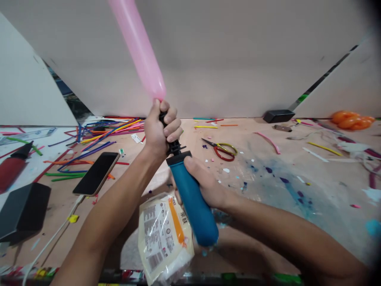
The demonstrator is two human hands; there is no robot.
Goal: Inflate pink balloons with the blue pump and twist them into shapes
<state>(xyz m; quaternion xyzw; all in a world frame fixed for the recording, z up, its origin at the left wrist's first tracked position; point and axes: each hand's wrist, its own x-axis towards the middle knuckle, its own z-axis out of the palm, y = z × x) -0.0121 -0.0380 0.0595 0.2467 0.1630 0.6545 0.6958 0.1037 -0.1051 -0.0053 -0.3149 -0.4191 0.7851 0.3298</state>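
A long pink balloon, inflated, rises up and to the left from the top of a blue hand pump. My left hand is closed around the pump's black nozzle end and the balloon's neck. Wrapped round the upper part of the blue barrel is my right hand, its thumb near the black collar. The pump is tilted, its rounded end pointing down and to the right. Beneath it lies a clear printed packet with an orange strip on it.
A phone with a cable lies left, near a dark box, a red pump and uninflated balloons. Scissors are right of centre. Further right are a black block and a twisted orange balloon. White panels stand behind.
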